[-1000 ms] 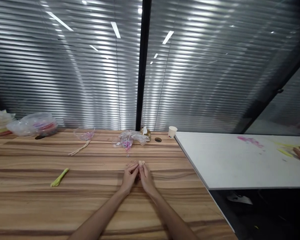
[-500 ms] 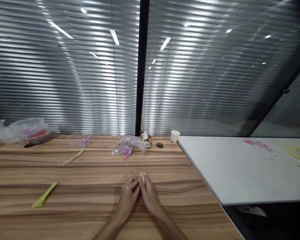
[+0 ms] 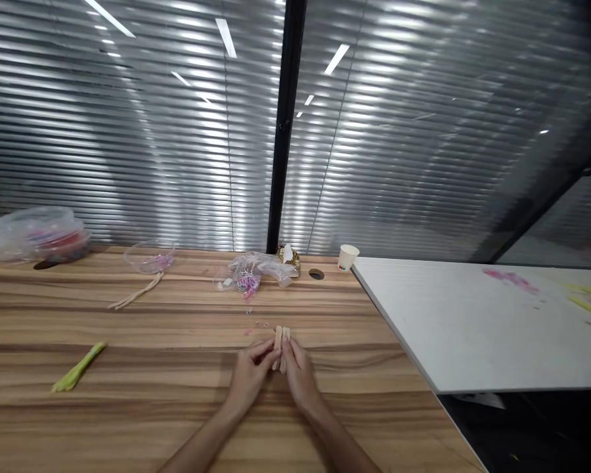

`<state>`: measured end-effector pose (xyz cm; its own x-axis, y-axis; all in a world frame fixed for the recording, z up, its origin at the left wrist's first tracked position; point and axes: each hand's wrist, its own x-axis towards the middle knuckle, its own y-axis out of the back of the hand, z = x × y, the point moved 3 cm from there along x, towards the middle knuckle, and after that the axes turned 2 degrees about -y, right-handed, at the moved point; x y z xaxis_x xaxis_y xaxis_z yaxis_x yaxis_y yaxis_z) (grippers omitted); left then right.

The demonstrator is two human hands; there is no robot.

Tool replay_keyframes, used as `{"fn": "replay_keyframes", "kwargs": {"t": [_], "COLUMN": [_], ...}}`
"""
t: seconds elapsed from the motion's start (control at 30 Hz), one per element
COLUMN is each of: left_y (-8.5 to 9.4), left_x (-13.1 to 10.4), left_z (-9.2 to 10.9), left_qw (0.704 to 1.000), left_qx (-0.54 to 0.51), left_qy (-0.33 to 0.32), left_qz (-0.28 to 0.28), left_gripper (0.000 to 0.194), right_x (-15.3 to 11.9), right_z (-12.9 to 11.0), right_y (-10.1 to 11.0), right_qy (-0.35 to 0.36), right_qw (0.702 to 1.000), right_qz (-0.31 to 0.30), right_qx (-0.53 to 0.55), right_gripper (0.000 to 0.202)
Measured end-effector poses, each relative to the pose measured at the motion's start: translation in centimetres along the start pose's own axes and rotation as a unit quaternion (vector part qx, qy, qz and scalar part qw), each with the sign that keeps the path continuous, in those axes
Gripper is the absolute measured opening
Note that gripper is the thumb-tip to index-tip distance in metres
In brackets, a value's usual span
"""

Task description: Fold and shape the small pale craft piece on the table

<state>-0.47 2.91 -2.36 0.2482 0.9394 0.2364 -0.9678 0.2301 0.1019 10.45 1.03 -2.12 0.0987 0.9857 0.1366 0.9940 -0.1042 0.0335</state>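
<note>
Near the middle of the wooden table, my left hand (image 3: 249,373) and my right hand (image 3: 300,376) meet with fingers pinched around pale craft sticks (image 3: 278,336). The sticks stand in a small bundle with their rounded tops showing. A narrow gap parts the stick on the left from those on the right. My left fingers grip the left side and my right thumb presses on the right side. Fingers cover much of the bundle's middle. Just beyond it lie a few tiny rubber bands (image 3: 249,311).
A clear bag (image 3: 268,266) with colourful bands spilling out lies at the back. Left of it are a clear bowl (image 3: 150,257), a cream twisted strand (image 3: 136,292) and a yellow-green bundle (image 3: 79,368). A paper cup (image 3: 347,257) stands beside the white table (image 3: 453,328).
My hands have drawn slightly apart, and more of the craft sticks shows, with a gap between them. The view has tilted down a little.
</note>
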Motion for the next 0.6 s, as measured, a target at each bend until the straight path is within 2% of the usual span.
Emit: {"fn": "replay_keyframes", "kwargs": {"t": [0.13, 0.23, 0.4, 0.5, 0.53, 0.6], "left_y": [0.0, -0.1, -0.4, -0.2, 0.2, 1.4], "left_x": [-0.1, -0.2, -0.7, -0.6, -0.5, 0.0], "left_z": [0.4, 1.4, 3.1, 3.2, 3.1, 2.6], "left_qw": [0.999, 0.995, 0.976, 0.963, 0.959, 0.953], "left_qx": [0.044, 0.081, 0.162, 0.195, 0.207, 0.24], "left_qy": [-0.026, -0.056, -0.136, -0.17, -0.178, -0.183], "left_qz": [-0.009, -0.025, -0.052, -0.075, -0.07, -0.018], "left_gripper": [0.032, 0.031, 0.031, 0.032, 0.032, 0.03], "right_x": [0.0, -0.1, -0.2, 0.0, 0.1, 0.5], "right_z": [-0.2, -0.4, -0.8, -0.4, -0.1, 0.7], "right_y": [0.0, 0.0, 0.0, 0.1, 0.2, 0.3], "right_qy": [0.02, 0.028, 0.048, 0.036, 0.027, 0.0], "right_qw": [1.0, 0.999, 0.998, 0.998, 0.999, 0.999], "right_qz": [-0.003, -0.004, -0.021, 0.001, 0.012, 0.038], "right_qx": [-0.013, -0.028, -0.033, -0.046, -0.043, -0.017], "right_gripper": [0.046, 0.047, 0.043, 0.042, 0.044, 0.049]}}
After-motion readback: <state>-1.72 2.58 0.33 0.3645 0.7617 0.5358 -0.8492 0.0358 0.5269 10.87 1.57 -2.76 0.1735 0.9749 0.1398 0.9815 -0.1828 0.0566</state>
